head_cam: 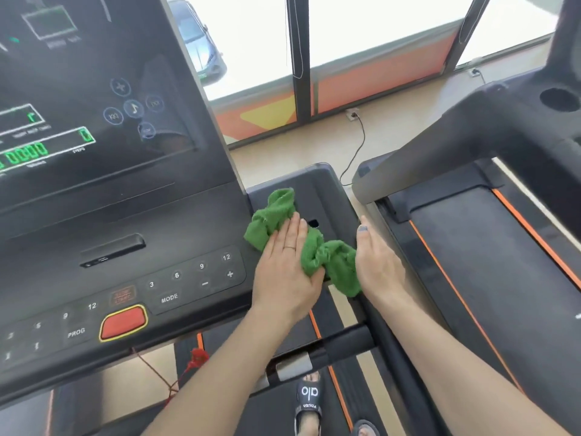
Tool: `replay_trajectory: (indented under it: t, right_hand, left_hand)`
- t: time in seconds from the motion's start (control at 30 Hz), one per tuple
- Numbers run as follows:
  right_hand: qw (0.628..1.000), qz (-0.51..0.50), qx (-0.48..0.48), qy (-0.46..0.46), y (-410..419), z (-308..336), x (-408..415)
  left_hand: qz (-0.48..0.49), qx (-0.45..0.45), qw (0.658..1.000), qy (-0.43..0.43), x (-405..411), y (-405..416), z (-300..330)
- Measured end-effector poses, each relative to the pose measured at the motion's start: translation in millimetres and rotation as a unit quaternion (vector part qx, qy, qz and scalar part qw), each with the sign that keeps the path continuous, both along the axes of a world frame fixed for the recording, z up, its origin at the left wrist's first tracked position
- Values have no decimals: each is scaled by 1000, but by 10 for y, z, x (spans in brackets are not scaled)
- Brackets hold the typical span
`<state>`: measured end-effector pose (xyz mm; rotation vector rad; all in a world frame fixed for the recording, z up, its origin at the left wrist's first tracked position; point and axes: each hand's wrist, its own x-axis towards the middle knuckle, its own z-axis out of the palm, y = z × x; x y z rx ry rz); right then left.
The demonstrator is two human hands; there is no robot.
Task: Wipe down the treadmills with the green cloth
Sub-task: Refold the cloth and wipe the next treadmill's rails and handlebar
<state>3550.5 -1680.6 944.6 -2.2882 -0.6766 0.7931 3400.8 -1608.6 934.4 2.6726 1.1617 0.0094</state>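
A crumpled green cloth (pixel 276 215) lies on the dark side ledge of the near treadmill's console (pixel 327 190), right of the keypad. My left hand (pixel 286 269) presses flat on the cloth's middle, fingers straight and a ring on one finger. My right hand (pixel 377 262) stands edge-on against the cloth's right bunch at the ledge's outer edge, thumb pointing up. Its fingers are hidden behind the cloth and the ledge.
The console's display (pixel 47 146) glows with green digits, with number keys and a red stop button (pixel 124 322) below. A second treadmill (pixel 471 247) with orange-edged belt stands to the right. Windows, wall sockets and a cable lie ahead. My sandalled foot (pixel 309 401) is on the belt.
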Motion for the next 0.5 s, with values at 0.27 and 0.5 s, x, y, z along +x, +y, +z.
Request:
replay_trajectory:
  t: [0.27,0.5]
  right_hand:
    - [1000,-15,0,24,12,11,28]
    - [1000,-6,0,16,3,52,-6]
  left_hand:
    - [-26,-34,997,-67,24,-289,11]
    - [446,-471,682,-337,-226,-1160,433]
